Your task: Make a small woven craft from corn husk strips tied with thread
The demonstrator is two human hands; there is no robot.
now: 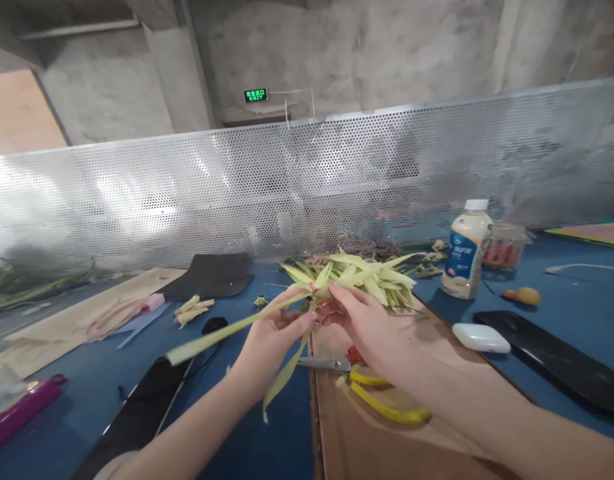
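Above the left edge of a brown board, my left hand (274, 327) pinches a pale green leafy stalk (221, 337). Its long flat end points down to the left, and one narrow leaf (284, 380) hangs below the fingers. My right hand (357, 317) is closed on the same stalk where the leaves meet, fingertips close to the left ones. The exact joint between the fingers is partly hidden. Just behind the hands lies a heap of pale green leaves (371, 277). Scissors with yellow handles (391, 403) lie under my right forearm, their blades pointing left.
A brown board (367, 440) rests on the blue table (257, 433). To the right are a bottle (464, 253), a clear tub (504, 247), a white case (481, 338) and a black phone (551, 357). Black sheets (211, 275) lie left. A perforated metal screen (227, 193) stands behind.
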